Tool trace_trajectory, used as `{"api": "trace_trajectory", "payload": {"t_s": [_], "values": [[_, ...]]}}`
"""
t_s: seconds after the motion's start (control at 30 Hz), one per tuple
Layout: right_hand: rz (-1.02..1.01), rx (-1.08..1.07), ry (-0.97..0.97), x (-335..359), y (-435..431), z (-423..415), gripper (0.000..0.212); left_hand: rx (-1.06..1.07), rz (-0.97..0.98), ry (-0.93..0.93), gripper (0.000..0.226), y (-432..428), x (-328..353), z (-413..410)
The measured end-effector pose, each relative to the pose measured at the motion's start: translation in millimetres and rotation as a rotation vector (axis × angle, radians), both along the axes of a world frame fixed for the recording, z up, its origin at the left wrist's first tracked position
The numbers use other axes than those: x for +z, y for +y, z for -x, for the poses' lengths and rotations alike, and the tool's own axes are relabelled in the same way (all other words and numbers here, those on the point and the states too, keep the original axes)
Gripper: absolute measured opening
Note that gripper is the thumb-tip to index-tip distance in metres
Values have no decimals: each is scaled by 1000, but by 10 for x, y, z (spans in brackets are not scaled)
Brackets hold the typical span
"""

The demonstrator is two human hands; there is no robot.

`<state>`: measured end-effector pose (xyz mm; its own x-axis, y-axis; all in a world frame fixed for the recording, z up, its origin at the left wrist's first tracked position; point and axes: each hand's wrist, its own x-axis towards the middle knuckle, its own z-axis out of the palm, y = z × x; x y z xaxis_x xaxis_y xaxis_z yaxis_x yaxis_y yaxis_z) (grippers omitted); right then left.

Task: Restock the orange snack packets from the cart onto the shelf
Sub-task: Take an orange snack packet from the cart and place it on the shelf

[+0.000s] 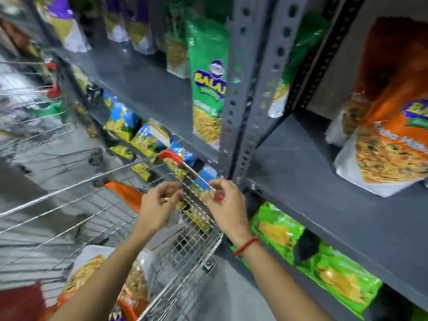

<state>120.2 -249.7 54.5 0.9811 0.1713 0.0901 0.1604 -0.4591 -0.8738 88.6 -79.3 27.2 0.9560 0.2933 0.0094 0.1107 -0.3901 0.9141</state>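
Orange snack packets lie in the wire cart (69, 205): one (126, 195) just left of my left hand, others (92, 281) near my left forearm. More orange packets (391, 140) stand on the grey shelf (324, 188) at the right. My left hand (159, 205) is curled against the cart's wire end panel (196, 212); blur hides whether it grips. My right hand (227, 205) pinches the cart's handle bar (199, 176) near its red end cap.
A grey perforated upright (245, 93) splits the shelving. Green packets (208, 89) stand left of it and others (312, 258) lie on the lower shelf. Blue and yellow packets (139, 133) fill a lower shelf behind the cart. More carts stand at the left.
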Motion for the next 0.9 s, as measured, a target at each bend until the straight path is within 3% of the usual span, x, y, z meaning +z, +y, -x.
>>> {"api": "trace_trajectory", "payload": {"t_s": [0.17, 0.27, 0.37, 0.43, 0.5, 0.57, 0.67, 0.73, 0.9], "values": [[288, 361, 215, -423, 649, 93, 67, 323, -132, -35, 9, 776, -375, 449], [345, 452, 278, -678, 986, 61, 83, 467, -212, 33, 21, 1197, -666, 642], [409, 417, 301, -977, 1145, 36, 72, 335, -168, 287, 44, 1514, -1020, 713], [534, 362, 560, -1364, 1126, 80, 50, 229, -190, 396, 52, 1564, -1151, 650], [648, 371, 664, -1789, 1104, 174, 43, 171, -215, 451, 58, 1536, -1231, 565], [581, 350, 643, -1802, 1173, 158, 39, 152, -175, 480, 66, 1456, -1296, 508], [364, 262, 169, -1176, 1405, -81, 36, 155, -88, 470, 81, 1354, -1339, 484], [267, 278, 7, -827, 1415, -184, 32, 173, -22, 426, 94, 1295, -1299, 509], [-17, 321, 16, -283, 1151, -223, 23, 263, 73, 246, 122, 1209, -981, 667]]}}
